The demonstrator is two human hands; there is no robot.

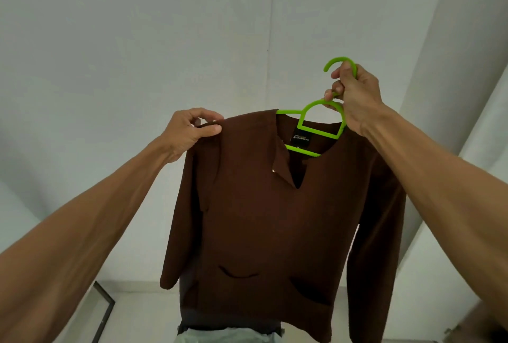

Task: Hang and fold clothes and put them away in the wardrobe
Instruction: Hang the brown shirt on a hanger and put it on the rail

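Note:
A dark brown long-sleeved shirt (264, 219) hangs in the air in front of me on a bright green plastic hanger (312, 128). Its V-neck faces me, with a black label showing inside the collar and two pockets low on the front. My right hand (354, 98) grips the hanger's neck just under the hook, which sticks up above my fingers. My left hand (192, 129) pinches the shirt's left shoulder seam. The hanger's left arm is inside the shirt; its right end is hidden behind my right hand.
White walls fill the background, with a thin vertical seam (270, 26) up the middle. A black-framed pane (103, 312) leans at the lower left. Grey-green cloth (228, 335) and a dark item lie under the shirt's hem. A white upright panel (445, 40) stands at right.

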